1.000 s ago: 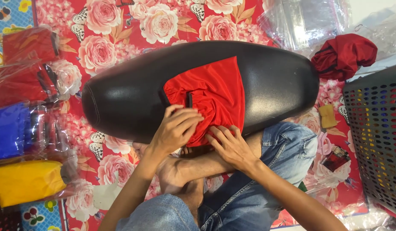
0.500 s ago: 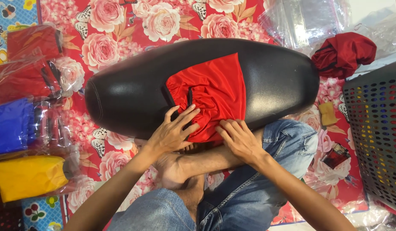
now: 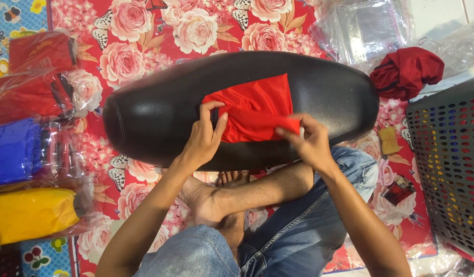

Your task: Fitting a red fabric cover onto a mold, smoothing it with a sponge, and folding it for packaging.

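Between both hands (image 3: 257, 136): red cloth (image 3: 252, 110).

our left hand (image 3: 206, 136) covers the near left corner of the folded bright red cloth (image 3: 255, 107). the dark perforated plastic basket (image 3: 447, 164) and yellow bagged cloth (image 3: 29, 213) run off the frame's edges.

At my nine o'clock lie clear plastic packets of blue cloth (image 3: 14, 150) and yellow cloth (image 3: 32, 214); at two o'clock a crumpled dark-red garment (image 3: 407, 73); at three, a grey perforated plastic basket (image 3: 449, 164).
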